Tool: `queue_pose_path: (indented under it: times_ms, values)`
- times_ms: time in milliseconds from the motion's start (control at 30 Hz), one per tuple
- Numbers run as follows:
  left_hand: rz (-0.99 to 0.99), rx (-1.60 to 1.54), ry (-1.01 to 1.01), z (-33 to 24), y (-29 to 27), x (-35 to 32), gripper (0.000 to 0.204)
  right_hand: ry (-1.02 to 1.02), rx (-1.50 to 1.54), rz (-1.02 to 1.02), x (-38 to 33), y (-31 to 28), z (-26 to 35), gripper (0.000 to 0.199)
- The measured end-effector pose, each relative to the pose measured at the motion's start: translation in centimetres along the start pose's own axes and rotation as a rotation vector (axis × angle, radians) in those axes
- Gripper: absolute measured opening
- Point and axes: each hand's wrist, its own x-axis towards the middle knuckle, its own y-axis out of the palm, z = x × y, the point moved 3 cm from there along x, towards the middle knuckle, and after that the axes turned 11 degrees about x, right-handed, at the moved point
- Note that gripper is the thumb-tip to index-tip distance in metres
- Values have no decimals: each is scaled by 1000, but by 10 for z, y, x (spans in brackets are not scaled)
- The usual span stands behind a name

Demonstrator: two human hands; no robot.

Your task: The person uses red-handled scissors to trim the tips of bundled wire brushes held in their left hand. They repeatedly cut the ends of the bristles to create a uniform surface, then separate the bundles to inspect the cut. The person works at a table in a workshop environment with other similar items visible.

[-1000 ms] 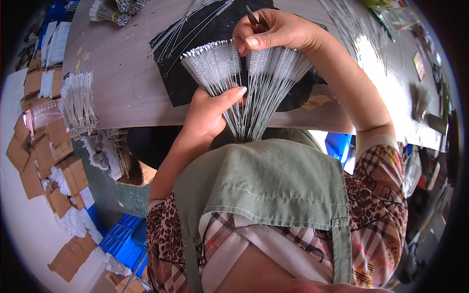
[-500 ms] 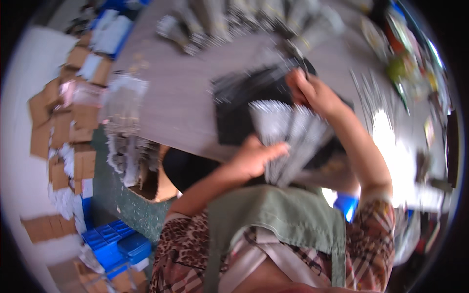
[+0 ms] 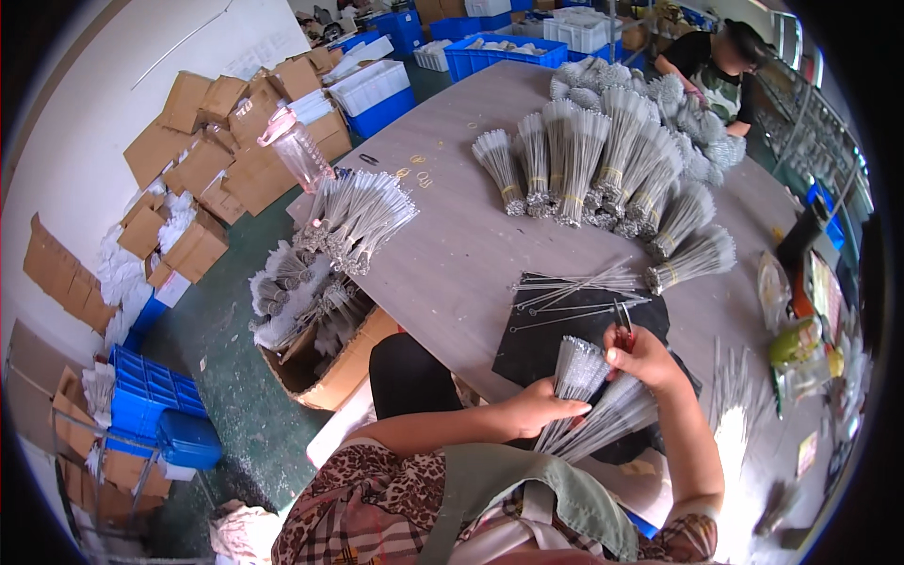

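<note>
Grey worktable (image 3: 452, 273) amid cardboard boxes (image 3: 202, 160).

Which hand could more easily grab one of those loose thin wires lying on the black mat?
Probably the right hand. It sits at the upper end of the fanned bundle of thin grey wires, right beside the loose wires on the black rectangular mat. The left hand grips the bundle lower down, nearer the person's body.

— Where's everything?
— My fan of wires (image 3: 589, 400) sits between both grips, over a mat (image 3: 556, 344) on the counter (image 3: 452, 254). Tied bundles (image 3: 603, 169) lie beyond; probably more bundles in the carton (image 3: 311, 363) left.
</note>
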Motion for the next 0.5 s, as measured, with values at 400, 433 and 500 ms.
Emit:
queue_pose_path:
  times_ms: [400, 433, 500]
  values:
    - [-38, 15, -57, 2, 4, -3, 29, 49, 88, -53, -17, 7, 5, 26]
    - [-57, 11, -55, 0, 6, -4, 29, 52, 79, -59, -19, 8, 5, 26]
    - [-52, 28, -58, -2, 8, -4, 30, 42, 64, -84, -23, 8, 8, 26]
